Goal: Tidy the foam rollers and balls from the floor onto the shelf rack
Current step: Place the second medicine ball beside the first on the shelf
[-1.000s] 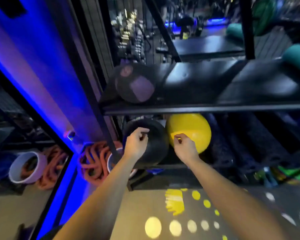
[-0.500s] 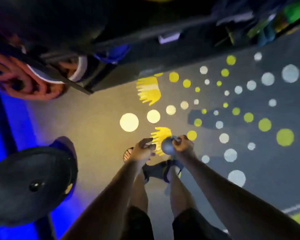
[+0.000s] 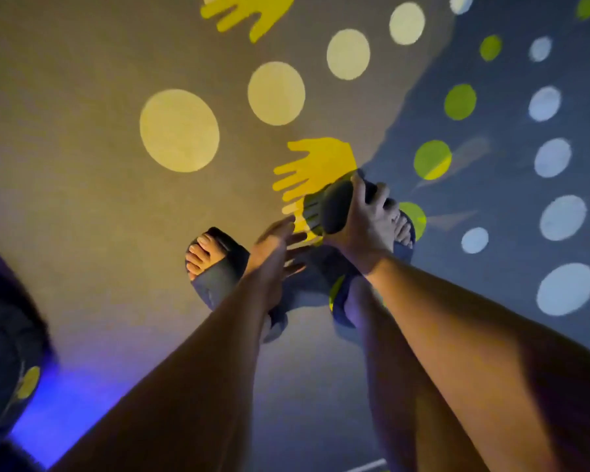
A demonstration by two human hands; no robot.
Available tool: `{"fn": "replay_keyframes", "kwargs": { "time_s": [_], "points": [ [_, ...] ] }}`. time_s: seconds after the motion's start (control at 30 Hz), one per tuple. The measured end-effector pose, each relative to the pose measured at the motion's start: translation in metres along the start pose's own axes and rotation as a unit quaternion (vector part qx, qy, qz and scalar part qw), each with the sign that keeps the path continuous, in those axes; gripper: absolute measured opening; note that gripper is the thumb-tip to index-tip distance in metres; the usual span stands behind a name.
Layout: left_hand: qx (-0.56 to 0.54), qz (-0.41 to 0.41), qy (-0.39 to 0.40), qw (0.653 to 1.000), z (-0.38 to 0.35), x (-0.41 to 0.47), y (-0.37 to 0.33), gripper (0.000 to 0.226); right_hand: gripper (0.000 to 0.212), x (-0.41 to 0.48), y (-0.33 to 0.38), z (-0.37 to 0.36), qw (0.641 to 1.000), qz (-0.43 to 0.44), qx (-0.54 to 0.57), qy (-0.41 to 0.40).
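Dark roller (image 3: 332,209) in right hand (image 3: 368,229); sandalled feet (image 3: 215,267) beneath; dotted floor (image 3: 82,165).

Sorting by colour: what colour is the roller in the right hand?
Dark grey roller, head view.

**From the shelf down to the floor**

A second ago both hands were up at the shelf rack, beside the black and yellow balls. The view has since tipped down to the floor (image 3: 82,172), and the rack has left the picture. The right hand (image 3: 365,226) now grips a short, dark, ridged roller (image 3: 327,209) above the feet. The left hand (image 3: 273,250) has uncurled, its fingers (image 3: 286,226) stretched toward the roller's end
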State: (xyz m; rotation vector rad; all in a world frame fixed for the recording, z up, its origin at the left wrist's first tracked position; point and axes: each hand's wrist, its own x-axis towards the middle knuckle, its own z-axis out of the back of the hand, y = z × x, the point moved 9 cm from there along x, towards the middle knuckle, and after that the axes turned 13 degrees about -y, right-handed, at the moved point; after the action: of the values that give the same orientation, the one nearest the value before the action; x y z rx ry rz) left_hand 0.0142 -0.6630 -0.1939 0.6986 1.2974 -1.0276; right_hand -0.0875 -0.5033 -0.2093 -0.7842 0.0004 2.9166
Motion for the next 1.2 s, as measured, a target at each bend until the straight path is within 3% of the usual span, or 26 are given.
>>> {"fn": "replay_keyframes", "kwargs": {
  "time_s": [0.1,0.17,0.33,0.4,0.6,0.7,0.83,0.97,1.03,1.13,1.2],
  "points": [
    [0.042,-0.008,-0.015,0.999,0.006,-0.044,-0.022,0.023,0.116,-0.01,-0.001,0.046,0.989,-0.073,0.112,0.062],
    [0.085,0.0,-0.008,0.996,0.014,-0.096,-0.043,0.028,0.108,-0.038,0.0,0.103,0.959,-0.14,0.233,0.084],
    [0.055,-0.006,-0.004,0.998,0.047,-0.273,-0.132,0.059,0.101,-0.125,0.044,0.3,0.915,-0.143,0.363,0.101],
    [0.046,-0.028,-0.011,0.998,0.062,-0.358,-0.182,0.074,0.103,-0.153,0.066,0.391,0.908,-0.113,0.392,0.101],
    [-0.036,-0.195,0.037,0.979,0.107,-0.627,-0.336,0.056,0.115,-0.211,0.129,0.686,0.896,0.077,0.436,0.023],
    [-0.092,-0.296,-0.018,0.95,0.136,-0.731,-0.392,0.042,0.119,-0.228,0.159,0.806,0.875,0.169,0.454,-0.012],
    [-0.151,-0.417,-0.062,0.894,0.169,-0.836,-0.468,0.024,0.106,-0.242,0.196,0.941,0.852,0.278,0.439,-0.064],
    [-0.165,-0.486,-0.062,0.856,0.2,-0.921,-0.532,0.034,0.093,-0.253,0.236,1.052,0.808,0.335,0.468,-0.125],
    [-0.152,-0.53,-0.081,0.83,0.216,-0.949,-0.564,0.033,0.102,-0.251,0.256,1.091,0.797,0.341,0.473,-0.158],
    [-0.118,-0.62,-0.149,0.761,0.248,-0.981,-0.615,0.028,0.12,-0.241,0.287,1.139,0.787,0.34,0.455,-0.238],
    [-0.081,-0.687,-0.226,0.685,0.278,-1.002,-0.649,0.025,0.118,-0.229,0.311,1.165,0.796,0.323,0.435,-0.272]
  ]
}}
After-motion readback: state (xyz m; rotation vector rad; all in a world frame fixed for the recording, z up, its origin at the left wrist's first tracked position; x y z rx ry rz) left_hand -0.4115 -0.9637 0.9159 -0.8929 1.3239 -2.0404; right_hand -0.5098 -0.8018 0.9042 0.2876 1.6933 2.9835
